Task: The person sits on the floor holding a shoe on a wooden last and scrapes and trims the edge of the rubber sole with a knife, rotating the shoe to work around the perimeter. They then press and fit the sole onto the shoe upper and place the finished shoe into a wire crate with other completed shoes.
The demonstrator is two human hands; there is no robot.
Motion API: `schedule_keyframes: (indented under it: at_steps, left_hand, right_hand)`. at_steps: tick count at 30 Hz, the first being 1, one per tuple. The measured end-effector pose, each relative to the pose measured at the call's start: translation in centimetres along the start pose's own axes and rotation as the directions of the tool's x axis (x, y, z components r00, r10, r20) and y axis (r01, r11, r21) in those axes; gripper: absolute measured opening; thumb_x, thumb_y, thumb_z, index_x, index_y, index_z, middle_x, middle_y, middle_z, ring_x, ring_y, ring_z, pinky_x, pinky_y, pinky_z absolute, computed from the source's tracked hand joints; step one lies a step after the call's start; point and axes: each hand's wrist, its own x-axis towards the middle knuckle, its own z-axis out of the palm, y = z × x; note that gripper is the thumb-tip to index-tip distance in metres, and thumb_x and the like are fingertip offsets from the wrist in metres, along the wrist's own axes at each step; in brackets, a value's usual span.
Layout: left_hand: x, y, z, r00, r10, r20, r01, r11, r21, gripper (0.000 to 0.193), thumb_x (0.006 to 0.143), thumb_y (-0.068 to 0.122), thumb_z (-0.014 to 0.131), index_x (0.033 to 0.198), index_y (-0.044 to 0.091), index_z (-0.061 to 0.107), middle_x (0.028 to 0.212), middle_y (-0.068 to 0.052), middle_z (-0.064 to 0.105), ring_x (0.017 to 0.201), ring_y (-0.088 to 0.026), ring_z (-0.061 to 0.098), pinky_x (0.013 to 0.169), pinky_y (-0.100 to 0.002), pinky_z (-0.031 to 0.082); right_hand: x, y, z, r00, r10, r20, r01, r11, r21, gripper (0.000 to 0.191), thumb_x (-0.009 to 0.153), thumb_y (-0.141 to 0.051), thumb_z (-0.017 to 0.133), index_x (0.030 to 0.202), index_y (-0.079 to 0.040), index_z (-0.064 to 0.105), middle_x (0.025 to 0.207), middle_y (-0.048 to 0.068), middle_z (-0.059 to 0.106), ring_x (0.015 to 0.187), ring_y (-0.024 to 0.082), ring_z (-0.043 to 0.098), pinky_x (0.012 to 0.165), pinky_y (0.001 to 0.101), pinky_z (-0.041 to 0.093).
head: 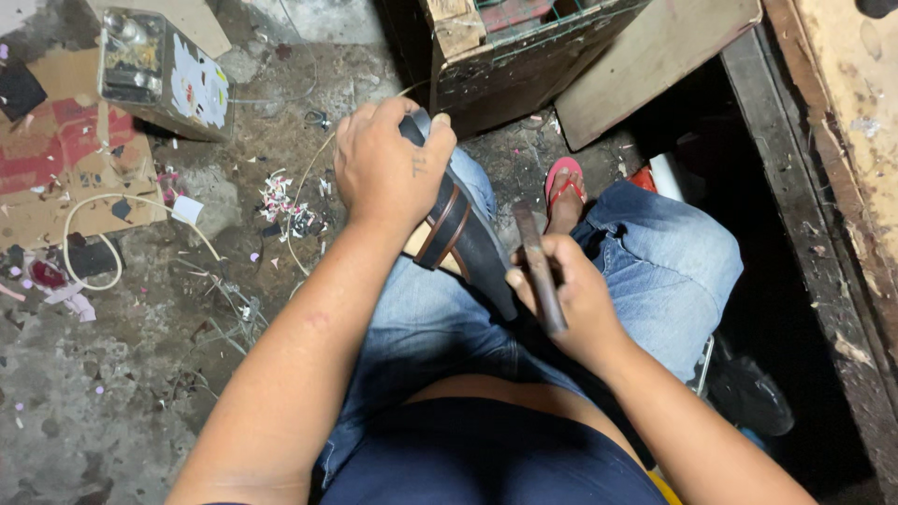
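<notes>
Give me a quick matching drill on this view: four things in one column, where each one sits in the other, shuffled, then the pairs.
Things:
1. dark sandal
2. flat metal tool
3. red flip-flop
4. white cord

Places:
A. looped on the dirty floor, left of the knees
B. on the foot showing between the knees
C. gripped at its top end by the left hand, resting on the lap
D. held in the right hand, beside the sandal

Pairs: 1-C, 2-D, 3-B, 4-A
</notes>
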Motion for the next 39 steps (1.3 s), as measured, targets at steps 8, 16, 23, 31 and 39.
schedule_keyframes:
  at_steps: [8,16,23,31,39]
  left_hand:
    - [0.6,-1.1,0.4,0.999,-0.019,0.049,0.019,1.000,-0.002,0.039,0.085,0.045,0.074,0.098,0.008,0.074,0.099,-0.016,0.070,0.101,-0.039,0.062,0.093,-0.049,0.046]
    - [0.4,-0.3,1.3,0.999,-0.022,0.044,0.022,1.000,0.001,0.039,0.082,0.044,0.075,0.098,0.009,0.074,0.103,-0.016,0.071,0.105,-0.040,0.060,0.093,-0.050,0.045]
    - [0.5,-0.6,0.7,0.997,-0.030,0.071,0.032,0.999,-0.036,0.038,0.084,0.044,0.075,0.099,0.010,0.074,0.104,-0.014,0.070,0.107,-0.039,0.060,0.096,-0.050,0.045]
    - [0.3,0.0,1.0,0.998,0.006,0.056,-0.004,0.999,-0.040,0.036,0.083,0.043,0.075,0.098,0.010,0.074,0.101,-0.015,0.069,0.105,-0.040,0.060,0.093,-0.051,0.045]
    - [0.5,-1.4,1.0,0.998,-0.019,0.062,0.023,0.998,-0.053,0.036,0.083,0.043,0.075,0.097,0.010,0.074,0.099,-0.014,0.070,0.102,-0.039,0.062,0.093,-0.050,0.047]
  right_hand:
    - [-3.2,-1.3,-1.2,0.988,-0.137,-0.066,0.124,0.978,-0.169,0.018,0.089,-0.016,0.078,0.093,-0.007,0.063,0.078,0.007,0.063,0.066,0.021,0.064,0.061,0.0323,0.051]
    - [0.6,-2.4,-0.2,0.922,-0.387,0.028,0.371,0.858,-0.355,0.018,0.090,-0.013,0.079,0.085,-0.006,0.064,0.074,0.011,0.059,0.065,0.030,0.063,0.058,0.0388,0.049]
    - [-2.0,-5.4,-2.1,0.992,-0.092,0.087,0.113,0.955,-0.276,0.022,0.083,-0.018,0.079,0.076,-0.007,0.061,0.062,0.009,0.055,0.052,0.028,0.059,0.049,0.0376,0.046]
    - [0.6,-2.9,-0.4,0.970,-0.213,0.115,0.242,0.865,-0.439,0.028,0.088,-0.024,0.079,0.076,-0.007,0.060,0.066,0.013,0.055,0.061,0.035,0.059,0.054,0.0433,0.045]
    - [-4.5,-4.0,-5.0,0.983,0.112,0.144,-0.057,0.938,-0.341,0.023,0.084,-0.028,0.076,0.082,-0.009,0.064,0.065,0.011,0.061,0.059,0.030,0.067,0.054,0.0393,0.051]
